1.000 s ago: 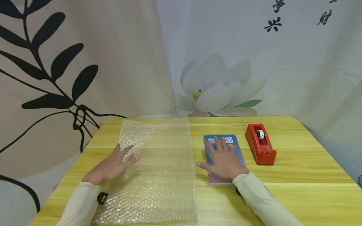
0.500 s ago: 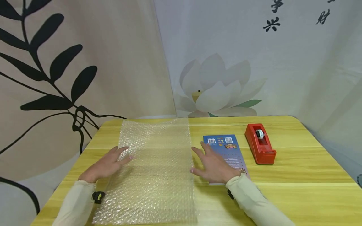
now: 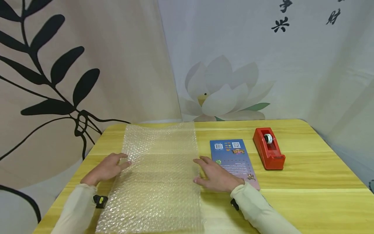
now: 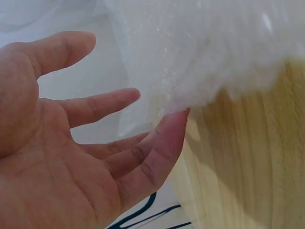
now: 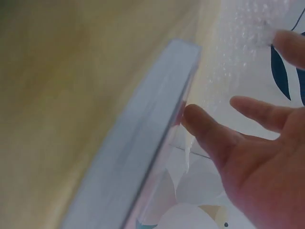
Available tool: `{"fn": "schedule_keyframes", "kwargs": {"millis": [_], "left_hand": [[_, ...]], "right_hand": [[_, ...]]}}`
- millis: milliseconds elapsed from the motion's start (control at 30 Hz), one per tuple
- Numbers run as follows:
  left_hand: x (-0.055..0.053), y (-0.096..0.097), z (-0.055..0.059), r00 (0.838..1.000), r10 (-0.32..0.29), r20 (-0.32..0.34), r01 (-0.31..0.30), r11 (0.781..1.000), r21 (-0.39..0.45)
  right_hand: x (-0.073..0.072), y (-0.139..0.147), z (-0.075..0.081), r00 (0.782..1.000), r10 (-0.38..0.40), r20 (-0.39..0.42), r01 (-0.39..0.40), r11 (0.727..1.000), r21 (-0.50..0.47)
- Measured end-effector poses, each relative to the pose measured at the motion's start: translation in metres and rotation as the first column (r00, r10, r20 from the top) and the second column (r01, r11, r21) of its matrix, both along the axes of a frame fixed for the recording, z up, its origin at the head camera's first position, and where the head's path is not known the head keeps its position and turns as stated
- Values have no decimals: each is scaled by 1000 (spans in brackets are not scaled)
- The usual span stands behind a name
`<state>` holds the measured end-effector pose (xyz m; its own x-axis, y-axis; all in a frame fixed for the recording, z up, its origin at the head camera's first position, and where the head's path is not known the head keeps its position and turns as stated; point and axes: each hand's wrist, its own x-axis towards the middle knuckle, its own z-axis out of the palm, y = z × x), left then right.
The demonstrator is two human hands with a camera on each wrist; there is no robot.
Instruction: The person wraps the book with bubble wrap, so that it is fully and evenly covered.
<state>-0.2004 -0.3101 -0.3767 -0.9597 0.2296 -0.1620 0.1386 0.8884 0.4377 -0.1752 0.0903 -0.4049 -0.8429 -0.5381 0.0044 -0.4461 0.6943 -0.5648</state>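
A clear sheet of bubble wrap (image 3: 160, 185) lies flat on the wooden table. My left hand (image 3: 106, 169) is at its left edge; in the left wrist view the fingers are spread and loosely bent, with fingertips right at the edge of the wrap (image 4: 205, 52). On the other side, my right hand (image 3: 216, 175) has its fingertips by the wrap's right edge and overlaps the lower left of a blue and pink book (image 3: 233, 159). The right wrist view shows the book's page edge (image 5: 138, 129) close beside the relaxed fingers. Neither hand holds anything.
A red tape dispenser (image 3: 268, 149) with a small roll stands right of the book. Beyond the far edge of the table (image 3: 315, 175) hangs a printed curtain (image 3: 131, 65) with leaves and a pale flower.
From over the book, my right hand has moved left to the wrap's right edge, uncovering most of the cover. My left hand has shifted slightly left and down to the wrap's left edge.
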Motion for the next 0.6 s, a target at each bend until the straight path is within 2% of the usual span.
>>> {"fn": "schedule_keyframes", "kwargs": {"millis": [100,267,333,467,600], "left_hand": [[-1,-2,0,1000,2,17,-2,1000,12],[-1,-3,-1,996,23,83,-27,999,39],[-1,-3,-2,994,34,100,-39,998,46],[-1,-3,-3,993,49,108,-55,997,53],[0,-4,-4,993,50,108,-56,997,59]], "right_hand": [[0,0,-1,1000,11,-14,-12,999,-37],[-1,1,-1,999,26,-47,-31,994,-101],[0,2,0,999,25,-38,-29,994,-104],[-1,4,2,999,27,30,-23,991,-131],[-1,4,4,987,77,139,-49,980,-193]]}}
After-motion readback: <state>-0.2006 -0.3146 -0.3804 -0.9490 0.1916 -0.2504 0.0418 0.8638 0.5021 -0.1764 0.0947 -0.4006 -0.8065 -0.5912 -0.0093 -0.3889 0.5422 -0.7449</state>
